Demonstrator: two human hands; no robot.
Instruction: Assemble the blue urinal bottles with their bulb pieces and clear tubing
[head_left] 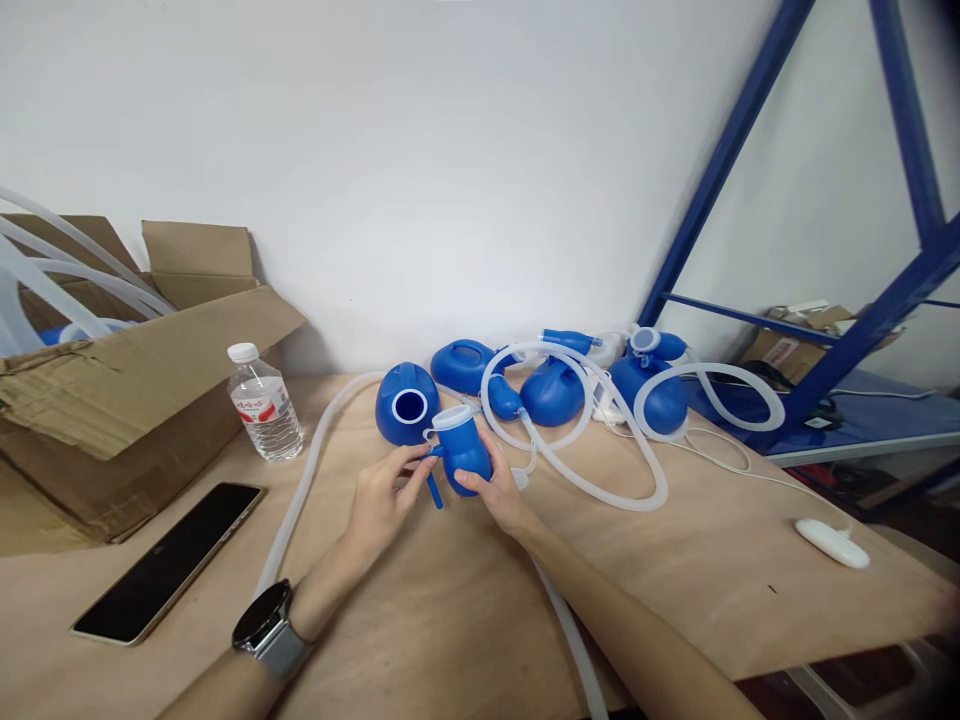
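Observation:
My right hand [499, 490] is wrapped round a blue plastic urinal cup [469, 450] with a white cap on top, held upright above the table. My left hand [386, 490] is closed in a pinch at the cup's left side, on a thin blue strap [434, 490] whose end hangs below the fingers. Just behind stands a blue urinal bottle [397, 432] with an open white-rimmed mouth facing me. Pale hose [304, 475] runs along the table on the left, and another hose [570, 620] passes below my right forearm.
Several more blue urinal bottles [551, 395] with coiled hoses [645, 490] lie along the wall. On the left are a cardboard box [150, 390] of hoses, a water bottle [266, 405] and a phone [169, 560]. A white computer mouse [831, 543] lies right, near a blue metal rack [731, 130].

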